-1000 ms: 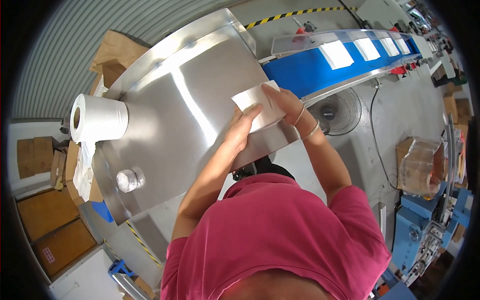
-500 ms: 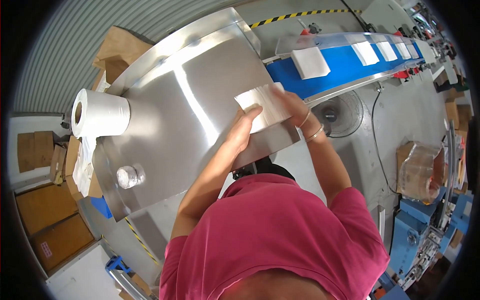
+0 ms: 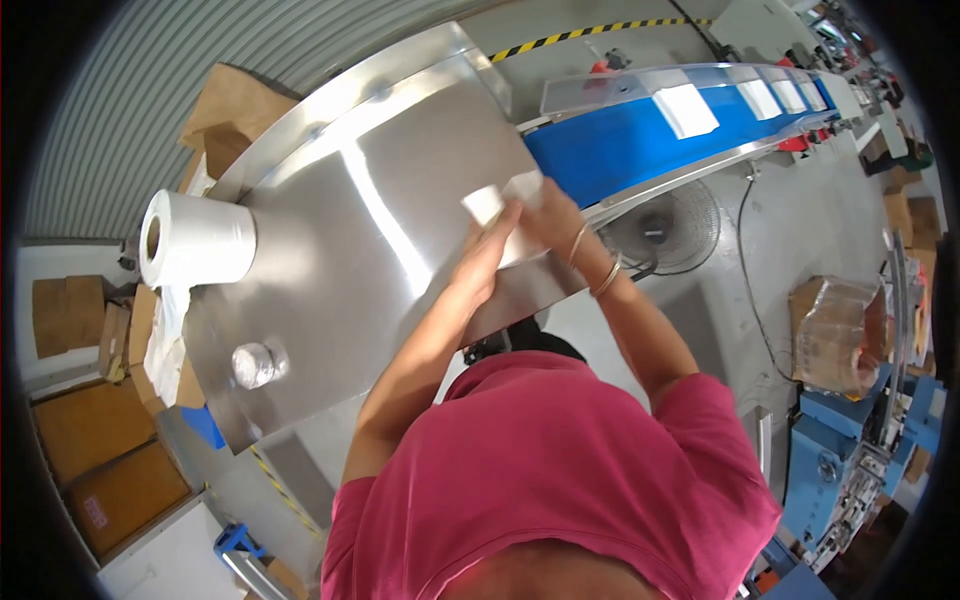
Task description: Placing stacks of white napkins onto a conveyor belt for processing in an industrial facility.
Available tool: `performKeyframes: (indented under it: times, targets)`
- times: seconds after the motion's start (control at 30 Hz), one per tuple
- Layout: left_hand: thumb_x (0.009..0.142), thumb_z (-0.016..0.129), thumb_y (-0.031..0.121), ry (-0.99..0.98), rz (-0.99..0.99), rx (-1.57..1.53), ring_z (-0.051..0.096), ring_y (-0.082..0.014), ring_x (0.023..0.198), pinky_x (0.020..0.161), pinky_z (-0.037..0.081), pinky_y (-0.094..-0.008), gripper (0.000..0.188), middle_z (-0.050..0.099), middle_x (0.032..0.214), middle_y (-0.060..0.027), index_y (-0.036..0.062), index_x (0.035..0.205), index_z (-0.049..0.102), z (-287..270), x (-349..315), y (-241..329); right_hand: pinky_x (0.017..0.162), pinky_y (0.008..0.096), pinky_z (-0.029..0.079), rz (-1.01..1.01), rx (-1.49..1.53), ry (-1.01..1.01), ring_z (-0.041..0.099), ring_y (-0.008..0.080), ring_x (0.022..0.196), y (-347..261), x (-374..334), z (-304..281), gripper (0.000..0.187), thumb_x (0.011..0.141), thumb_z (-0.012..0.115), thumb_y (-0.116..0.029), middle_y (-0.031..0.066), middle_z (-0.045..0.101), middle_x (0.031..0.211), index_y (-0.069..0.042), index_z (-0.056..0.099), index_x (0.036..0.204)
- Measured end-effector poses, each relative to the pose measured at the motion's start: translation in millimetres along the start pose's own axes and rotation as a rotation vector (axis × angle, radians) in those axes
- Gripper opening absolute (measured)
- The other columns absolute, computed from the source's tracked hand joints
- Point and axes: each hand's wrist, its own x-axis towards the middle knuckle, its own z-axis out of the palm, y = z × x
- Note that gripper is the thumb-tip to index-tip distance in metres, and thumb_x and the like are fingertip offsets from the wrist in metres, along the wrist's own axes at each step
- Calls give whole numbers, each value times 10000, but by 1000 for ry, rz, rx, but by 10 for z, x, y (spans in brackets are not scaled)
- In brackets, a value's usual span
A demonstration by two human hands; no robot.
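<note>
both hands are working the same white cloth piece [image 3: 497,203] right at the near-right edge of the steel tabletop [image 3: 330,250]. the left hand [image 3: 490,250] has its grip closed on the folded end, fingers curled over the top of it, and that end sticks up just past the fingertips. the right hand [image 3: 552,215] is closed on the other side of the same piece, touching the left hand, with the cloth bunched between the two grips. two thin bangles [image 3: 592,262] sit on the right wrist just behind that grip.

just beyond the right grip, on the far right side, the blue conveyor belt [image 3: 620,145] starts, touching the tabletop's end. there's a row of flat white pieces [image 3: 686,108] lying on it, spaced out and well apart from the hands. under the belt, just past the right wrist, there's a round fan [image 3: 660,228] on the floor.

well off to the left of the left grip, a big white paper roll [image 3: 195,238] lies on its side on the tabletop, with a loose tail hanging over the edge. nearer the person on that same side stands a small shiny metal knob [image 3: 255,363]. cardboard boxes [image 3: 75,470] are stacked on the floor beyond the tabletop's left edge.
</note>
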Motion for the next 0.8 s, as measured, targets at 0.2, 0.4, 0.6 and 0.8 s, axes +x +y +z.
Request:
performKeyframes:
  times: [0.2,0.4,0.6,0.8]
  targets:
    - [731,567,17,131,43,272,527,-232,994,872,409,-330,512,581,1008,-146,-36,1215,406,-156,-8,-59,775,452,447,-86,-617,-25,555,399,927,338,132,-337,347,790,575,-242,220,597,911,25,531,1006]
    - [754,495,70,-128,0,518,539,-255,1010,886,404,-336,481,575,1087,-160,-15,1225,436,-279,-39,-93,936,425,399,40,1166,437,496,297,1101,794,793,-1018,385,902,468,-189,98,504,1203,-60,395,1257]
    - [760,437,96,-245,196,950,527,-384,1043,905,400,-382,543,529,1130,-265,-28,1280,344,-78,-167,195,751,427,485,312,813,501,572,258,944,996,1259,-2123,347,883,505,-317,115,574,1077,-51,509,1105]
    - [754,434,77,-129,399,1247,497,-411,1060,918,374,-432,529,503,1151,-280,-55,1257,343,14,-89,379,701,342,492,166,14,295,603,258,841,528,593,-1702,551,821,563,-461,168,616,928,29,561,1072]
